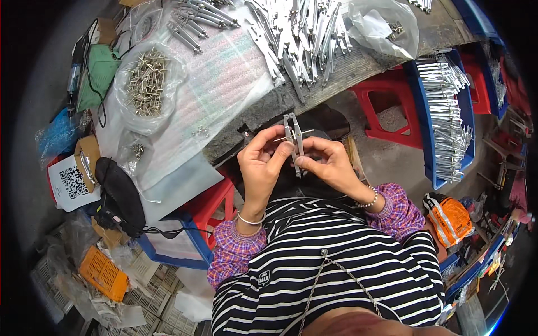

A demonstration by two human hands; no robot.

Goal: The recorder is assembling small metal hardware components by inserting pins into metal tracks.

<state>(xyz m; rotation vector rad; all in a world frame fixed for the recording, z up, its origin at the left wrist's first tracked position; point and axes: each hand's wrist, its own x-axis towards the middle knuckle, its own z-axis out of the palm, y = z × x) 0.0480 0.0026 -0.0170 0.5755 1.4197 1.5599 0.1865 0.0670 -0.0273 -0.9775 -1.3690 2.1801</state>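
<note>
Both hands on one part. Left grip: thumb and index finger closed in a pinch on the near side of the metal piece. Right grip: pinched too, thumb and fingers closed on the same piece from the right. Piece sits between the two, above the lap, just off the bench edge: two slim grey bars side by side, tilted slightly, apart at the top. A thin pin seems to cross it; can't tell if it's seated.

Progress, my read: this one's mid-handling, bars paired, not obviously complete.

Ahead-left of the left grip, on the bench: small clear bag of tiny fittings; past it, a bigger bag full of rivet-like pins. Plenty of stock left.

Straight ahead of both grips: big loose heap of metal bars. More bars bunched to its left, open plastic bag with small hardware to its right.

Right of the right grip, well apart, off the bench: blue bin loaded with stacked bars, beside a red stool. Looks like a sorted batch; can't tell if finished or waiting.
</note>
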